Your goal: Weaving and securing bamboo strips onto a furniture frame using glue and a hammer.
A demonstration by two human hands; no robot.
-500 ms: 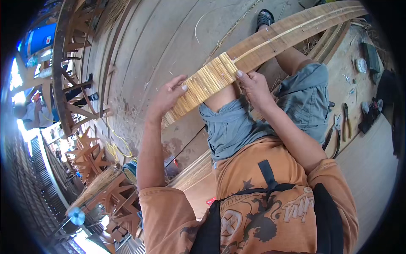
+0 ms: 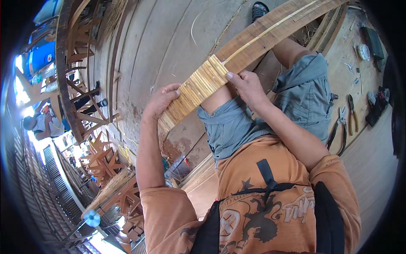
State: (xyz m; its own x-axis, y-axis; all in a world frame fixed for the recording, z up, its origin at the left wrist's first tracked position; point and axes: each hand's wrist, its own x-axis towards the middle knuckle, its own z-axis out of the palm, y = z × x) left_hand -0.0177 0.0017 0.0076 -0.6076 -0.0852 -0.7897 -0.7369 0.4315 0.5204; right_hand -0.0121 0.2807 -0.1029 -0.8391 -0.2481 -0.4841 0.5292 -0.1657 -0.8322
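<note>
A band of pale yellow strips (image 2: 198,86) is seen laid side by side across the near end of a long curved wooden board (image 2: 264,38), just above the person's knee. By the left grip (image 2: 164,99) the band is met along its upper-left edge: the thumb is laid on the strips, the fingers are bent beside that edge, and the band is held nearly closed between them. By the right grip (image 2: 248,86) the opposite edge is pinched near the last strips, where bare wood begins; the thumb tip is pressed to the edge, while the other fingertips are partly hidden. The band is thus placed between the two grips, touched by both

Along the bare part of the board a thin pale strip (image 2: 270,30) is run lengthwise. Beneath it, grey shorts (image 2: 302,89) and a dark sandal (image 2: 259,12) are seen. To the right, black-handled pliers (image 2: 341,123) and orange-handled pliers (image 2: 353,115) are laid close together, with a round white container (image 2: 363,52) and a dark box (image 2: 373,44) farther up. On the left, brown star-shaped frames (image 2: 101,158) are heaped, and another person (image 2: 47,123) is seen well apart
</note>
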